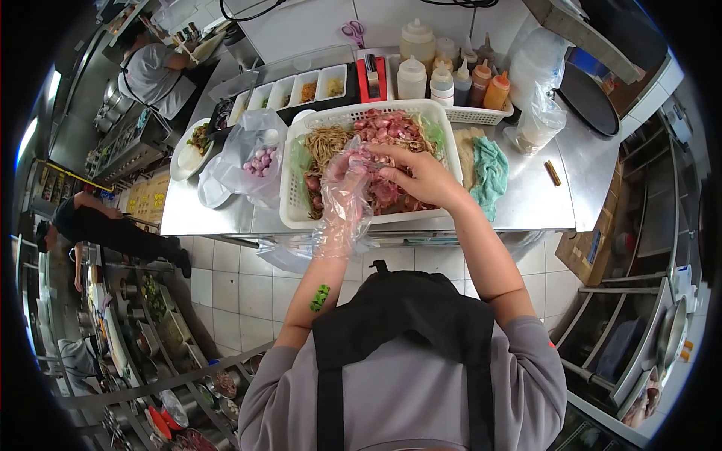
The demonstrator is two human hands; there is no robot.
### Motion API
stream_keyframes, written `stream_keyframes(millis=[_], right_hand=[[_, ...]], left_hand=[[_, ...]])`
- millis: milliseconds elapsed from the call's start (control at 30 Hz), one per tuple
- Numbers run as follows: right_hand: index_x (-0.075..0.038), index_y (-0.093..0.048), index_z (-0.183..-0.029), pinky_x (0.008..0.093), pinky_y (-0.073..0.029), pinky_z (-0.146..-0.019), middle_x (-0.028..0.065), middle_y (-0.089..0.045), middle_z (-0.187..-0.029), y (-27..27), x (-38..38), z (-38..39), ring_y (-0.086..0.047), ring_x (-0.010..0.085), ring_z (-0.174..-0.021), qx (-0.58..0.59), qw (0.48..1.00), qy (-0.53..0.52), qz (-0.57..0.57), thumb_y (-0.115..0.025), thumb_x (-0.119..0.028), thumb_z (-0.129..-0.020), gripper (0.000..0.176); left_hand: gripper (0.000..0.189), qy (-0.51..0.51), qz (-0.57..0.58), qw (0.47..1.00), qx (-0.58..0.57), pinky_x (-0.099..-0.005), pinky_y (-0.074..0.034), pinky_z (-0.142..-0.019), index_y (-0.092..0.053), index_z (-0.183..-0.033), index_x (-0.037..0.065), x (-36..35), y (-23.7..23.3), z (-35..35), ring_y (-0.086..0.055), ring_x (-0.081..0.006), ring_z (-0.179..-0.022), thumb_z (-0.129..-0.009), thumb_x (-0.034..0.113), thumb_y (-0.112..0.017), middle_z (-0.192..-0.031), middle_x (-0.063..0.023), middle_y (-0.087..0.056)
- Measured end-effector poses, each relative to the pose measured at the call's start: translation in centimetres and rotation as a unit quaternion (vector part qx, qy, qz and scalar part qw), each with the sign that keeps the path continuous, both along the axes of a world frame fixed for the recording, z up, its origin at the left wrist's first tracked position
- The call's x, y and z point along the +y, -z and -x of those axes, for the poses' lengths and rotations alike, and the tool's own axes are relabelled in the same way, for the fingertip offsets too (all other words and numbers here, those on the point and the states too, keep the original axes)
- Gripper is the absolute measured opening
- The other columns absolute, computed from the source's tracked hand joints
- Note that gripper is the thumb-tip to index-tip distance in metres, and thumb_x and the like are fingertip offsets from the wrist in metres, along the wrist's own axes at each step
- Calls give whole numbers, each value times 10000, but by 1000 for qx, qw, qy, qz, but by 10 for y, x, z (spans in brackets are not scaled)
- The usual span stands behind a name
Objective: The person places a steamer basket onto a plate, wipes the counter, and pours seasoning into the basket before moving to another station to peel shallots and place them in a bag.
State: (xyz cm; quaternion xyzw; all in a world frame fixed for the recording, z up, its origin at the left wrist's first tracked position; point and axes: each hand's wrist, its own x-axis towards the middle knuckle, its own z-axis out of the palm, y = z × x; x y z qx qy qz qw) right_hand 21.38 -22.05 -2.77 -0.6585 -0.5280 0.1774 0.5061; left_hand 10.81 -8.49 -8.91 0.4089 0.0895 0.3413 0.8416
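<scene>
My left hand [344, 180] wears a loose clear plastic glove that reaches past the wrist. Its fingers are curled, and what they hold is hidden. My bare right hand [423, 179] meets it from the right, its thumb and fingers drawn together at the gloved fingertips. Whether they pinch a shallot or the glove's plastic cannot be made out. Both hands are over a white plastic basket [292, 197] lined with green netting. Inside lie reddish shallots [380, 125] and a bundle of dry brown stems [326, 143].
Left of the basket, a plastic bag [259, 188] holds purple peeled shallots [259, 161]. Behind stand a row of condiment trays [304, 89], a red-and-black box [371, 78] and sauce bottles [411, 77]. A green cloth [490, 169] lies to the right. Other people [154, 71] stand further left.
</scene>
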Motion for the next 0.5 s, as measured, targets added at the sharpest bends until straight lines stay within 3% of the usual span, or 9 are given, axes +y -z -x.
stream_keyframes(millis=[133,200,400,500], right_hand=[[-183,-527,-1265,362,-478,-824,136,-637,-1073,-3,1,-1,-619,325,-918,-34,999,-4,0,-576,-219,-878,392],[-130,-532,-1262,338,-457,-870,124,-617,-1155,-7,1,0,-612,285,-1006,-36,997,-6,67,-571,-169,-891,375],[-106,-568,-1206,344,-463,-856,141,-635,-1087,3,8,3,-619,313,-984,-71,997,29,26,-570,-167,-890,322],[-101,-571,-1200,338,-458,-869,139,-629,-1115,1,7,4,-612,303,-1008,-33,998,37,48,-560,-176,-903,306]], left_hand=[[355,7,0,1000,-8,-307,-525,-784,-559,-1117,5,2,6,-1,-589,-159,-922,-805,103,-696,-1037,-78,-604],[354,1,-1,1000,1,-301,-522,-788,-561,-1114,2,3,8,-1,-590,-155,-915,-804,103,-697,-1033,-75,-605],[328,-6,-16,999,28,-282,-508,-797,-569,-1106,-1,-1,-3,0,-588,-135,-880,-810,88,-680,-995,-55,-604],[322,-2,-48,998,44,-279,-507,-803,-570,-1117,1,-1,-3,1,-583,-127,-873,-817,80,-661,-984,-51,-600]])
